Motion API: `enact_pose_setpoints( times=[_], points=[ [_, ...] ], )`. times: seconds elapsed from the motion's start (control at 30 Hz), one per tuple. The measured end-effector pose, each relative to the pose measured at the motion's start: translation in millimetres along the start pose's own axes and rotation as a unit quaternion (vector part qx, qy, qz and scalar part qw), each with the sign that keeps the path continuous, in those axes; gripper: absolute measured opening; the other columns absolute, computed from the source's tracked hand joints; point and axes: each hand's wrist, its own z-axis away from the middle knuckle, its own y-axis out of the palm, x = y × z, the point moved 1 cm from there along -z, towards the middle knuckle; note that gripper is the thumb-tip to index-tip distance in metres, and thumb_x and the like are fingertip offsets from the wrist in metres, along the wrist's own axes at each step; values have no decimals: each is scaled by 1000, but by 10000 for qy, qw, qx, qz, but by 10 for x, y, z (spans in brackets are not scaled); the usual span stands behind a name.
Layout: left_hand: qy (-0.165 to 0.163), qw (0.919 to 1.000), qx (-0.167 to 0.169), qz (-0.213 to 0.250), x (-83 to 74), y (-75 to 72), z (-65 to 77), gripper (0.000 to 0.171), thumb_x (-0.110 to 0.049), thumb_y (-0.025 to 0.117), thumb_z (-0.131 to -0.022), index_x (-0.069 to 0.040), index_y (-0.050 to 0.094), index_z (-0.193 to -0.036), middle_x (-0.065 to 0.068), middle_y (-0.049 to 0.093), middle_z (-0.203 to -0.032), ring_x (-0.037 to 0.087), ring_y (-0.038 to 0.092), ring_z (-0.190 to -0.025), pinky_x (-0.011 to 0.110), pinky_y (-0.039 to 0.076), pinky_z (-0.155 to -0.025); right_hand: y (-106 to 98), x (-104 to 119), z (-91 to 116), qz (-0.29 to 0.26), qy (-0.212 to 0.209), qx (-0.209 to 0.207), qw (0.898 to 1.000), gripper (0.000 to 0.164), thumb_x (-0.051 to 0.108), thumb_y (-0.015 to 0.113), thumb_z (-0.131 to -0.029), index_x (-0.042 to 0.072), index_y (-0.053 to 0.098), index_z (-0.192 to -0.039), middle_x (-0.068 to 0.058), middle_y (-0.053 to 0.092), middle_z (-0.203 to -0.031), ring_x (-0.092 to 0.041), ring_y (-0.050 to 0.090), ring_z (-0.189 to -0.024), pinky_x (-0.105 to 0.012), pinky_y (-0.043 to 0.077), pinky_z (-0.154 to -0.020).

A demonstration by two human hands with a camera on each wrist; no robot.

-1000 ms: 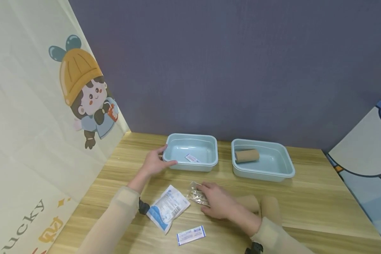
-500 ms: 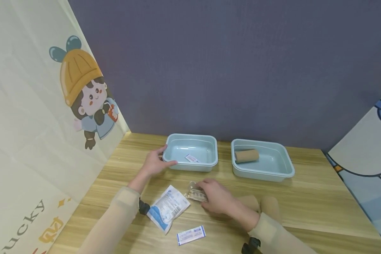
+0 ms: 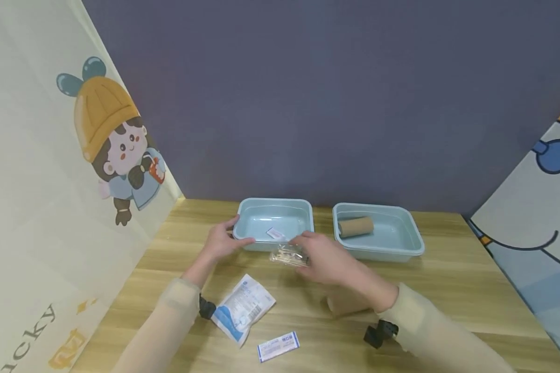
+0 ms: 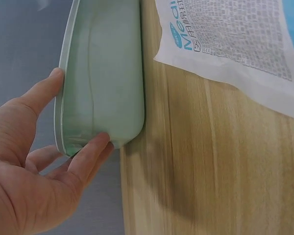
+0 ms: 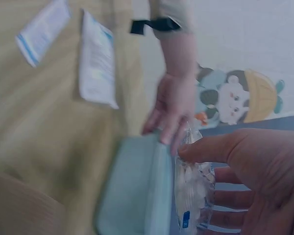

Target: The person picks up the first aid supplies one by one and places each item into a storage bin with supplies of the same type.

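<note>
A clear packet of cotton swabs (image 3: 287,255) is pinched by my right hand (image 3: 330,259) just in front of the left light-blue plastic bin (image 3: 259,246). In the right wrist view, the thumb lies on one side of the packet (image 5: 193,193) and the fingers on the other. My left hand (image 3: 220,241) grips the left corner of that bin. The left wrist view has the thumb at its rim and the fingers against its wall (image 4: 108,73). Inside the bin lies a small white-and-blue sachet (image 3: 275,233).
A second light-blue bin (image 3: 378,255) at the right holds a cardboard tube (image 3: 356,227). Another cardboard tube (image 3: 345,303) lies partly under my right forearm. Nearer on the wooden table are a white-and-blue medical pouch (image 3: 245,307) and a sachet (image 3: 278,346).
My right hand has taken up the swab packet from the table and carried it forward to the left bin's front. My left hand keeps its hold on the bin. The head view has shifted slightly.
</note>
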Motion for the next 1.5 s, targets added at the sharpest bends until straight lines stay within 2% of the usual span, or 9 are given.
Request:
enact_pose_setpoints(
  times=[0.2,0.23,0.47,0.63,0.73,0.83,1.1,1.27,1.5],
  points=[
    [27,10000,-68,61,53,-29,59,99,-30,94,-82,2,41,-159,35,53,-153,45,67,-126,39,65,-93,-274,-63,-304,82,-28,7,10000,54,21,87,-86,6,69,-135,-10,74,-129,-16,66,-88,-37,61,-78],
    [48,9999,-90,85,55,-28,60,99,-30,94,-82,3,41,-159,36,54,-152,45,68,-125,38,65,-92,-294,-75,-363,87,-28,15,10000,54,21,87,-87,7,69,-136,-10,74,-130,-17,68,-91,-37,61,-80],
    [44,9998,-192,65,-27,-2,11,101,-33,95,-80,1,43,-159,35,55,-151,43,69,-123,36,65,-88,-344,-234,-792,199,68,246,9995,51,23,85,-90,9,70,-137,-10,74,-130,-11,56,-70,-30,54,-66],
    [9,9999,-146,-8,-56,37,-20,101,-34,96,-79,0,44,-158,33,54,-153,41,69,-122,34,64,-87,-289,-335,-995,228,356,513,9978,51,25,85,-91,10,69,-137,-10,72,-133,-21,70,-97,-37,62,-78],
    [15,9999,-139,-19,-84,40,-39,100,-35,95,-79,0,45,-158,31,53,-155,41,69,-124,38,64,-91,-251,-380,-1119,279,518,629,9963,52,26,85,-92,11,68,-138,-10,71,-136,-26,70,-115,-42,63,-90],
    [8,9998,-193,-48,-108,24,-42,99,-34,95,-79,0,46,-157,31,54,-155,41,68,-124,41,63,-94,-197,-410,-1245,266,643,763,9947,52,27,84,-92,12,68,-139,-10,70,-139,-29,67,-125,-46,62,-98],
    [-74,9998,-172,-65,-88,-12,-12,101,-34,96,-77,1,45,-157,32,59,-149,40,69,-120,36,64,-88,-21,-460,-1440,202,796,1084,9907,52,28,81,-94,12,66,-141,-10,67,-145,-30,65,-131,-46,59,-106],
    [-40,9996,-258,-60,-92,-26,20,100,-34,97,-77,2,47,-156,32,60,-148,40,69,-121,40,62,-94,56,-477,-1482,94,824,1164,9897,51,28,81,-94,12,67,-140,-11,68,-144,-31,64,-133,-47,57,-108],
    [-54,9995,-303,11,-100,-7,47,99,-32,98,-75,1,49,-155,32,62,-145,40,70,-120,40,62,-93,179,-549,-1494,92,839,1323,9876,51,29,80,-96,12,66,-142,-10,67,-146,-31,63,-135,-47,56,-111]
  ],
)
